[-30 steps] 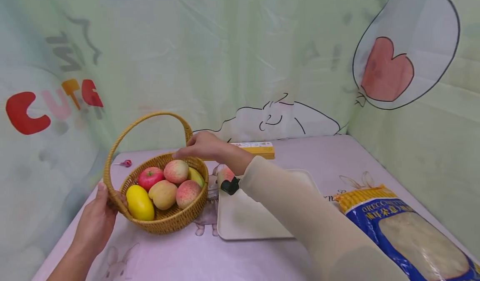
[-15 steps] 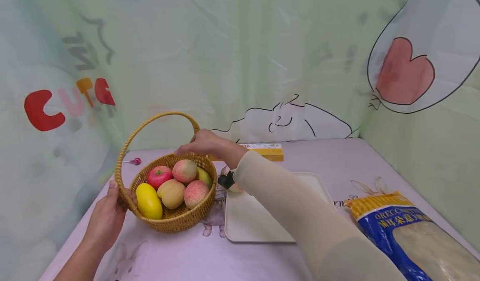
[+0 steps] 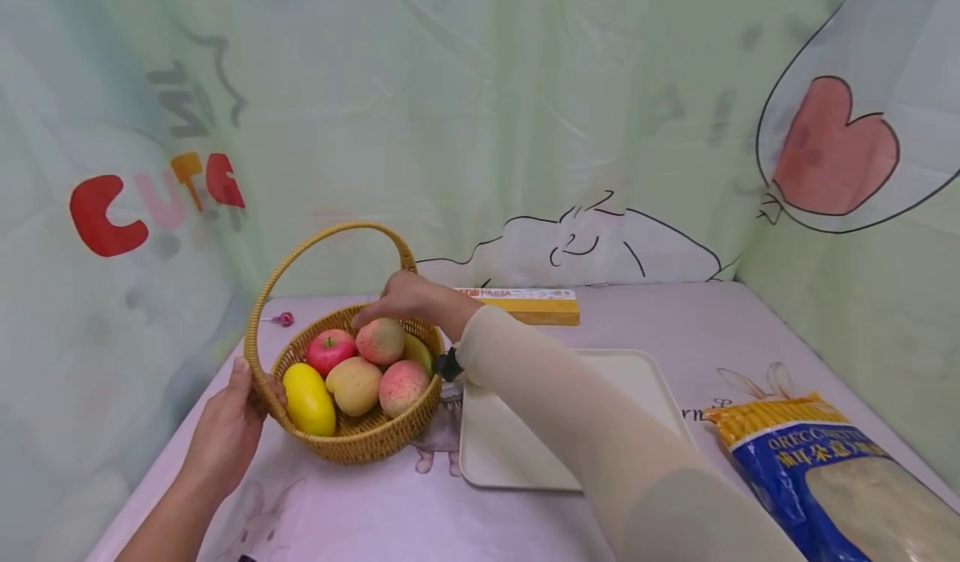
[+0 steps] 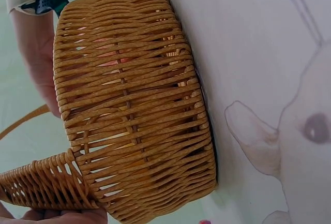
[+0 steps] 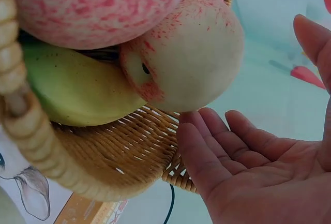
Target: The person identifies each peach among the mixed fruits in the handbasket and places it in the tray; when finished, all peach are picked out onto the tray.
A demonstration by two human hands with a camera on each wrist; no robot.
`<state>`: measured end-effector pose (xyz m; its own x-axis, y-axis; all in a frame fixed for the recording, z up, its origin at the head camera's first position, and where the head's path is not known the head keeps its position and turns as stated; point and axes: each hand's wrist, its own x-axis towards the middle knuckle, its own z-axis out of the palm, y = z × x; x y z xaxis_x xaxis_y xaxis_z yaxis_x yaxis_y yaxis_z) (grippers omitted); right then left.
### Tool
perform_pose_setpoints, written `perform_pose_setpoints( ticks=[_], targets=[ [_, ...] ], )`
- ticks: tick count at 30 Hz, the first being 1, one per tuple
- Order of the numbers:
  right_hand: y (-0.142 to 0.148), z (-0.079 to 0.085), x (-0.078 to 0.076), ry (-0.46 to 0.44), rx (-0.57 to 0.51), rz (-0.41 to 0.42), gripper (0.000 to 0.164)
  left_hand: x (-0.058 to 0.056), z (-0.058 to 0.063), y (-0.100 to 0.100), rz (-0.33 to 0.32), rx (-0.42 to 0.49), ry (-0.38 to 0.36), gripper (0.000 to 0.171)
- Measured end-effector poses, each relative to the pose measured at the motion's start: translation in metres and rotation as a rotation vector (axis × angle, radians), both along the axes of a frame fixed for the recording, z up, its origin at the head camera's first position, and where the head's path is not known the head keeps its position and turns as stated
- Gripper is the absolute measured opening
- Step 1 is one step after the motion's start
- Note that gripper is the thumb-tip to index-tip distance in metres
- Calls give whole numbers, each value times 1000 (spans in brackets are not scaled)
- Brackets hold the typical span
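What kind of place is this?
Perhaps a makeshift booth for tabletop activities: cartoon-printed curtains hang on three sides of a rabbit-patterned table, with a wicker basket.

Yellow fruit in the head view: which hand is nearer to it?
Left. The left hand holds the basket's side right next to the yellow fruit; the right hand is across at the far side, by the rear peach.

This is looking like a curtained-off booth, with pale green curtains [image 3: 480, 128] hanging around three sides of the surface [image 3: 667, 320]. A cartoon balloon [image 3: 832, 149] and bright letters [image 3: 86, 216] are decorating them; rabbit drawings [image 3: 258, 524] are dotting the surface. The curtains are hiding the wider room.
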<state>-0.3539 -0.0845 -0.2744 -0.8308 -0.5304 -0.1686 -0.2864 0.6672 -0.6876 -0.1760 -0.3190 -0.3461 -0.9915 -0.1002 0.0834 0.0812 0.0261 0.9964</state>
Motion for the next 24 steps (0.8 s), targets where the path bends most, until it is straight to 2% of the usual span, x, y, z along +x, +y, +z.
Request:
perform_pose_setpoints(
  ticks=[9, 14, 18, 24],
  targets=[
    [-11, -10, -8, 12, 117, -10, 61, 0, 2, 2, -11, 14, -8, 58],
    [-14, -17, -7, 10, 134, -12, 53, 0, 2, 2, -10, -9, -31, 63],
    [-16, -18, -6, 45, 156, -5, 51, 1, 1, 2, -9, -31, -45, 66],
    [-17, -18, -6, 63, 169, 7, 45, 1, 2, 1, 5, -46, -32, 65]
  ],
)
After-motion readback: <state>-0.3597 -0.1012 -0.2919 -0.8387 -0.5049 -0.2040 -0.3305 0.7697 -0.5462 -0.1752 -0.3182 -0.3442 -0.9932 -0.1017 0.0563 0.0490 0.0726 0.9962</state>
